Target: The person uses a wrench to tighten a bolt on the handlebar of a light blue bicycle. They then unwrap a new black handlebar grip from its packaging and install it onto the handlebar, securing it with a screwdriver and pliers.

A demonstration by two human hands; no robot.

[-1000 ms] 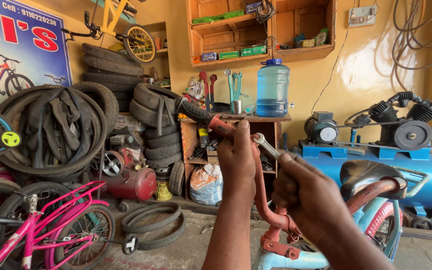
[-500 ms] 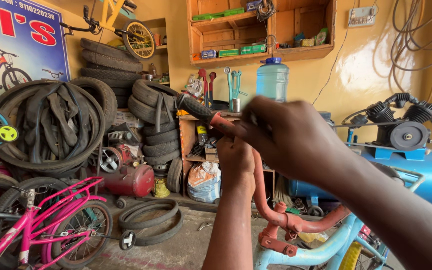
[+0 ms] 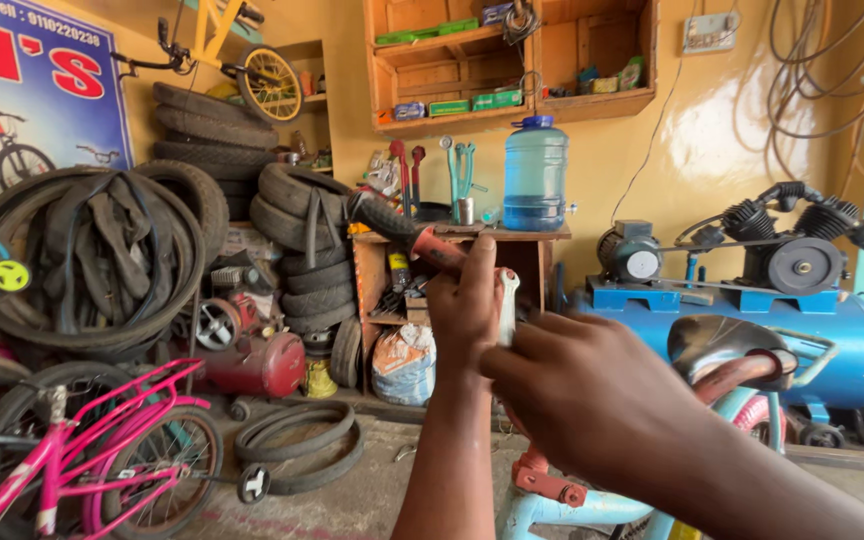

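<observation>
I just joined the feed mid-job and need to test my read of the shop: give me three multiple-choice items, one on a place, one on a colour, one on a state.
1. Where does the blue water jug stand?
A. on the wooden cabinet
B. on the floor
C. on the compressor

2. What colour is the small bicycle at lower left?
A. green
B. pink
C. white

3. How is the left hand placed?
A. hanging free
B. flat on the saddle
C. closed around the red handlebar near its black grip

Answers:
1 A, the jug sits on the cabinet top against the wall, beside hanging tools.
2 B, its frame and rear rack are pink.
3 C, the fingers wrap the bar just below the grip, while the right hand is beside it at a pale metal part.
</observation>
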